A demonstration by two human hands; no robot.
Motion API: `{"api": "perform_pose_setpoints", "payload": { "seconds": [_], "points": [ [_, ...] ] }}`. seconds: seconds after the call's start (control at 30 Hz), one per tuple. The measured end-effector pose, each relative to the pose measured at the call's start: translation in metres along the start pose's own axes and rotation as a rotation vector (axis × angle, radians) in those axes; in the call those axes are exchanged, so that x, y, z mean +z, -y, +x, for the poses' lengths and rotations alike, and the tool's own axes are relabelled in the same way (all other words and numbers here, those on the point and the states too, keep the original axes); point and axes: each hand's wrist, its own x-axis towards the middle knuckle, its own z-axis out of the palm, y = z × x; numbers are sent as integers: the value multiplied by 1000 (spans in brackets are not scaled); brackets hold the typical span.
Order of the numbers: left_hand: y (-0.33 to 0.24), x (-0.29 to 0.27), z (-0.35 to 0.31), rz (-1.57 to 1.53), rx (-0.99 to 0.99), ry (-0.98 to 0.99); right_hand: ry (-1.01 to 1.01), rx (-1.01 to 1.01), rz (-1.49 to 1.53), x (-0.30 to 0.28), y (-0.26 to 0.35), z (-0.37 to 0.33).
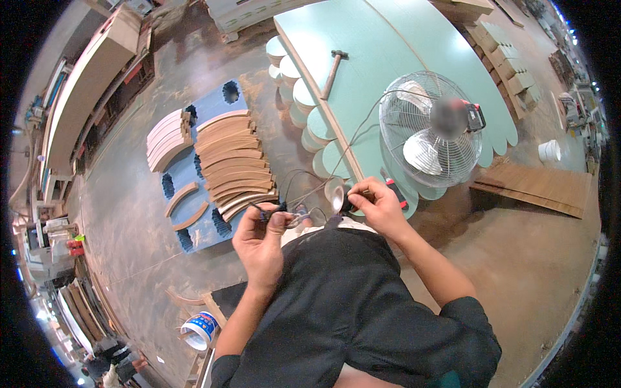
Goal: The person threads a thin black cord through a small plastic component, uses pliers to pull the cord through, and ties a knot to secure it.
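Observation:
My left hand (259, 242) is closed, thumb against fingers, on a thin dark cable (351, 143) in front of my waist. Loose loops of lighter wire (315, 215) hang beside its fingertips. Pinched in my right hand (380, 205) is a small roll of tape (338, 198) with a pale core, held a little apart from the left hand. From the hands, the cable runs up over the edge of the green panels toward a wire-guarded fan (430, 129). Fingers cover the cable's end in the left hand.
A hammer (333, 74) lies on the stacked green panels (362, 58), whose edges are scalloped. Left of them, curved wooden pieces (233, 155) rest on a blue board (217, 116). A red-and-black tool (396, 193) sits near my right hand. A bucket (199, 330) stands at lower left.

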Motion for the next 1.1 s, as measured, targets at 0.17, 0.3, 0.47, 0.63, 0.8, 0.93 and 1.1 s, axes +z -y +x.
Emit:
{"api": "perform_pose_setpoints", "payload": {
  "seconds": [0.17,0.3,0.47,0.63,0.8,0.93,1.1],
  "points": [
    [0,-8,8,-104,-71,-46,-113,-249,-817,-58,-139,23],
    [1,-18,9,-153,-99,-30,-38,-219,-1204,-80,-232,28],
    [-4,-22,6,-198,-113,-59,-98,-172,-1377,-73,-257,33],
    [-10,-23,6,-164,-83,-47,-183,-132,-1329,-47,-204,48],
    [-13,-20,7,-145,6,21,199,-160,8,41,12,58],
    [-28,-15,5,-109,21,69,381,-577,66,69,123,45],
    [-40,-14,4,-60,75,139,435,-642,-66,72,154,46]
  ]
}}
